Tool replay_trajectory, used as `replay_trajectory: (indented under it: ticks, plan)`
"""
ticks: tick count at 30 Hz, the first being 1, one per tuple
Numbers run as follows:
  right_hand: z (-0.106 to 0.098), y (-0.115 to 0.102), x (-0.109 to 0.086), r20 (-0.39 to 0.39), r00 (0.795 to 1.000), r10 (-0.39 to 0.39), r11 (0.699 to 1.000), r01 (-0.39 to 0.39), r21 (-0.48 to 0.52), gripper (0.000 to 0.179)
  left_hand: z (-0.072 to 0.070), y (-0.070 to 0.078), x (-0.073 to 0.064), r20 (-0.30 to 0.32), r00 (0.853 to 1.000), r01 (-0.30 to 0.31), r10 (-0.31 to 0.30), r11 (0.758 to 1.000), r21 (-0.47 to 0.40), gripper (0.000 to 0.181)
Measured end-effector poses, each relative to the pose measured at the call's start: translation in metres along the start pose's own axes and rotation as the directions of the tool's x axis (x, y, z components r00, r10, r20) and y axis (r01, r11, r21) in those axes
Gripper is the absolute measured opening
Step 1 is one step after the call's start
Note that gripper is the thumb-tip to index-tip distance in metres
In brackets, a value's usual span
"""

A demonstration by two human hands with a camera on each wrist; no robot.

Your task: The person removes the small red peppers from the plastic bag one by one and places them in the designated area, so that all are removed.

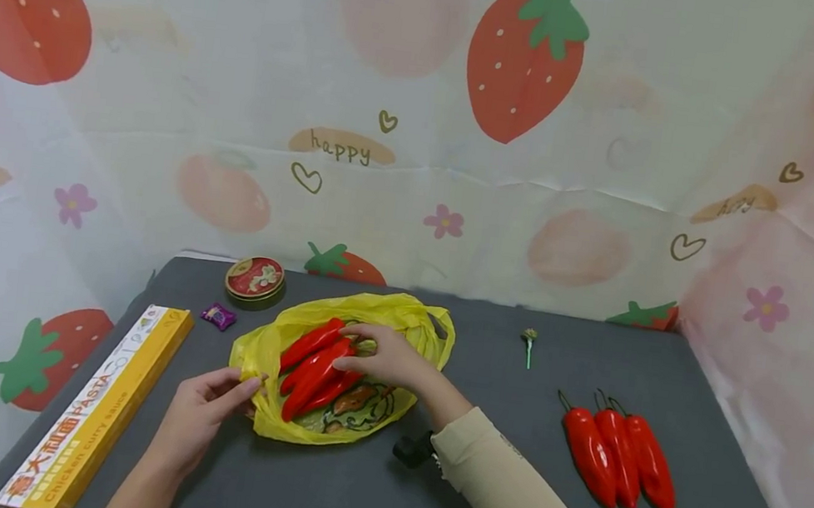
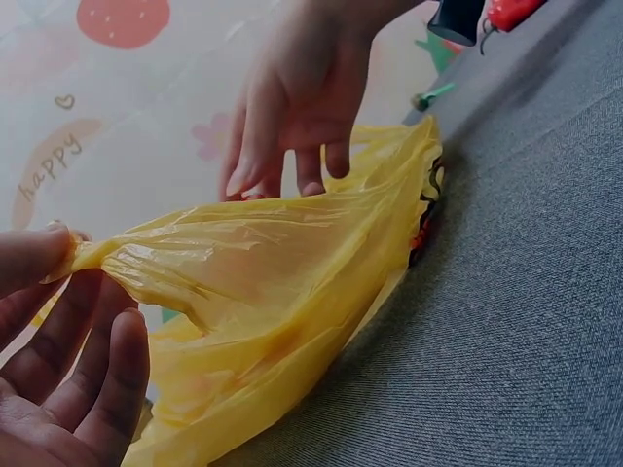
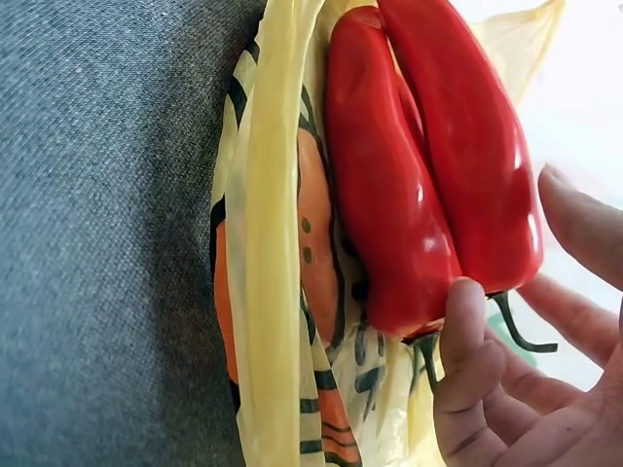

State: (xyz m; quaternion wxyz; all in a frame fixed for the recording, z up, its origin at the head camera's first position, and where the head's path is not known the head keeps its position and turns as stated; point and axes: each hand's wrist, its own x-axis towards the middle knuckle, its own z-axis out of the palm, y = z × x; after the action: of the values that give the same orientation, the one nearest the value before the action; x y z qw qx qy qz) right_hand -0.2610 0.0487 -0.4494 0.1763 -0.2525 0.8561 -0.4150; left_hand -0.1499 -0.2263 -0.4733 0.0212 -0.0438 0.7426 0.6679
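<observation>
A yellow plastic bag [image 1: 254,354] lies spread on the grey table, its mouth facing up, with several red chili peppers [image 1: 317,378] inside. My left hand [image 1: 196,410] pinches the bag's left edge between thumb and fingers; the left wrist view shows the film pulled taut from those fingertips. Over the bag's opening is my right hand [image 1: 395,357], at the stem ends of the peppers. In the right wrist view, the right hand [image 3: 531,389] has its thumb apart from the fingers, and one fingertip touches a pepper [image 3: 389,195]. Green stems show beside the fingers.
Three more red peppers [image 1: 621,459] lie together at the right. A small green-stemmed item [image 1: 529,347] is at the back. On the left are a long yellow pasta box [image 1: 95,411], a purple-wrapped candy [image 1: 219,316] and a round red tin [image 1: 255,280]. A patterned cloth hangs behind.
</observation>
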Motion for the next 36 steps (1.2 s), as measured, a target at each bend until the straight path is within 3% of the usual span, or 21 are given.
replay_trajectory:
  ticks: [8, 17, 21, 27, 36]
  plan:
    - [0.004, 0.001, 0.006, -0.018, 1.000, 0.020, 1.000, -0.020, -0.002, 0.051, 0.000, -0.001, 0.000, 0.010, 1.000, -0.025, 0.025, 1.000, 0.002, 0.040]
    - [0.001, -0.003, 0.002, -0.090, 0.995, 0.039, 0.985, -0.024, 0.170, 0.036, 0.000, 0.000, 0.000, 0.010, 1.000, -0.023, 0.023, 1.000, -0.002, 0.040]
    - [-0.005, -0.006, -0.002, -0.099, 0.994, 0.035, 0.963, -0.007, 0.270, 0.037, 0.000, 0.000, -0.001, 0.012, 0.999, -0.044, 0.044, 0.999, -0.021, 0.037]
    - [-0.018, -0.009, -0.010, -0.098, 0.995, -0.004, 0.894, 0.047, 0.445, 0.041, 0.000, -0.001, 0.000, 0.009, 0.999, -0.042, 0.043, 0.999, -0.026, 0.037]
    - [-0.040, -0.009, -0.032, -0.121, 0.992, -0.015, 0.847, 0.077, 0.527, 0.041, 0.001, 0.000, -0.001, 0.007, 1.000, -0.016, 0.016, 1.000, -0.011, 0.038]
